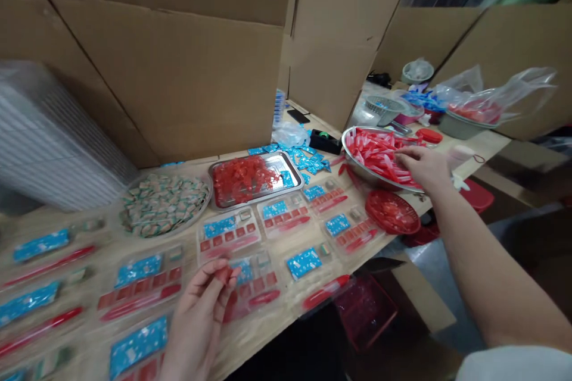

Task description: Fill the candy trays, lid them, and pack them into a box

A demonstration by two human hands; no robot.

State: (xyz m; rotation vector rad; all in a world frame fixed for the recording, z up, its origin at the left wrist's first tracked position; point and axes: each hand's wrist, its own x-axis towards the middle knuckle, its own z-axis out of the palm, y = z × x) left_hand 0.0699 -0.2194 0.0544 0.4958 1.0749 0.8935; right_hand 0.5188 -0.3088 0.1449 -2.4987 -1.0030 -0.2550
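Note:
My left hand (203, 303) is closed in a pinch above a clear plastic tray (257, 294) near the table's front edge. Between its fingertips shows a small red piece (223, 274), too blurred to name more exactly. Off to the right, my right hand (422, 165) reaches over a metal bowl (357, 169) heaped with red and pinkish slim plastic sticks (378, 152). Its fingers are drawn together at the heap's right side; what they hold, if anything, is hidden. Several nearby trays carry a blue printed packet (304, 262), red squares (227, 239) and a red stick (326, 292).
A round dish of small tan-and-green packets (165, 202) and a metal tray of red pieces (243, 178) stand behind the trays. Beside the bowl sits a red basket (393, 212). Stacked clear trays (58, 137) rise at left. Cardboard (179, 77) walls the back; blue packets (313, 161) lie scattered.

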